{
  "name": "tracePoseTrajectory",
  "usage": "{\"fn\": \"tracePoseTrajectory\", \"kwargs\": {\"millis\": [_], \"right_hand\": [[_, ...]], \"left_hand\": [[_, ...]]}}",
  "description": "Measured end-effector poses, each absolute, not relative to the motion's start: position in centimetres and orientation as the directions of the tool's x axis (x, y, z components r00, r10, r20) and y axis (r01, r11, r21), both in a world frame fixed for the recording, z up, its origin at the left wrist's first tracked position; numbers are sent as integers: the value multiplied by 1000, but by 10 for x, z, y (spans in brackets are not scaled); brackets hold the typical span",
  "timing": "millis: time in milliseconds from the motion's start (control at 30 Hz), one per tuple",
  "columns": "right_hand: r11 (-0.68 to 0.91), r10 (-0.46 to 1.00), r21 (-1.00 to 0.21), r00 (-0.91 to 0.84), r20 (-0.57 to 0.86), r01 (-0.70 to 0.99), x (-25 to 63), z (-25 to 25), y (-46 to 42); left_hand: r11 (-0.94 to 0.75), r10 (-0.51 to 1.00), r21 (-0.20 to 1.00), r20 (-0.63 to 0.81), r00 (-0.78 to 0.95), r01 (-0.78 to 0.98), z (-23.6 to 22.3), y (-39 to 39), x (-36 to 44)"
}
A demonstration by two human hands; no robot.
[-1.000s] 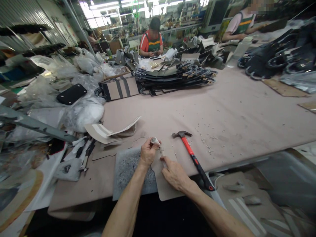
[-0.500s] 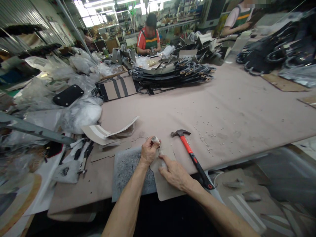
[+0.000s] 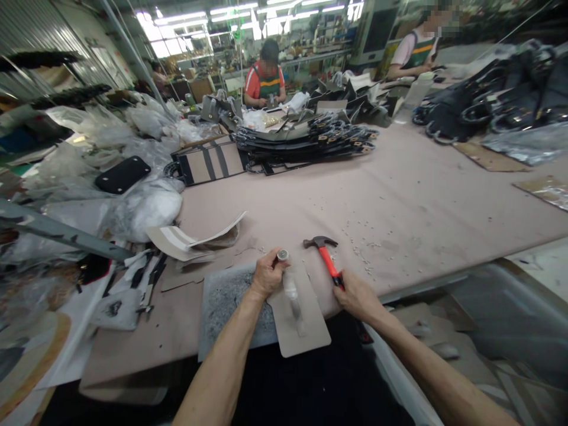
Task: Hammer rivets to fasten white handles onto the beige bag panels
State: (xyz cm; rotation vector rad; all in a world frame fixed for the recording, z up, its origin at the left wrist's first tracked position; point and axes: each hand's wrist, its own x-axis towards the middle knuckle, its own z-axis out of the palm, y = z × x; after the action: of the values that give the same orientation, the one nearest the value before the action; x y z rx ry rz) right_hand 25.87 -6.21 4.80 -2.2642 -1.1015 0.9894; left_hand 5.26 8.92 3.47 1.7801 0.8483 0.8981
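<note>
My left hand is closed around an upright hand punch with a round metal top and a pale wrapped body. Its lower tip is hidden. Under it lies a flat beige panel with a shiny, clear-wrapped strip down its middle. The panel partly covers a worn grey slab and overhangs the table's front edge. To the right, my right hand wraps round the black grip of a claw hammer with a red neck. The hammer's head points away from me, at or just above the table.
Small pale bits are scattered beyond the hammer. Curved beige pieces lie left of the slab. Stacked black straps and plastic bags sit farther back. Two co-workers, one in a red shirt, sit across the table.
My right hand has left the panel and taken hold of the hammer's handle. The clear-wrapped strip on the panel now shows. My left hand keeps the punch upright.
</note>
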Motion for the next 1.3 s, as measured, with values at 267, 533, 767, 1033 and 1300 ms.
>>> {"fn": "tracePoseTrajectory", "kwargs": {"millis": [267,533,767,1033,1300], "right_hand": [[-529,823,-843,305,-479,101,241,107,-45],[-93,991,-368,122,57,925,245,145,-64],[-13,870,-469,241,430,883,242,195,-58],[-59,997,-263,47,-53,963,241,140,-65],[-349,924,-314,269,-272,883,261,80,-55]], "left_hand": [[-294,791,951,183,584,101,30,100,48],[-328,792,934,190,580,141,31,96,48],[-327,804,935,198,560,139,32,96,49],[-301,803,941,162,573,155,29,97,49],[-342,799,925,194,570,165,29,96,49]]}}
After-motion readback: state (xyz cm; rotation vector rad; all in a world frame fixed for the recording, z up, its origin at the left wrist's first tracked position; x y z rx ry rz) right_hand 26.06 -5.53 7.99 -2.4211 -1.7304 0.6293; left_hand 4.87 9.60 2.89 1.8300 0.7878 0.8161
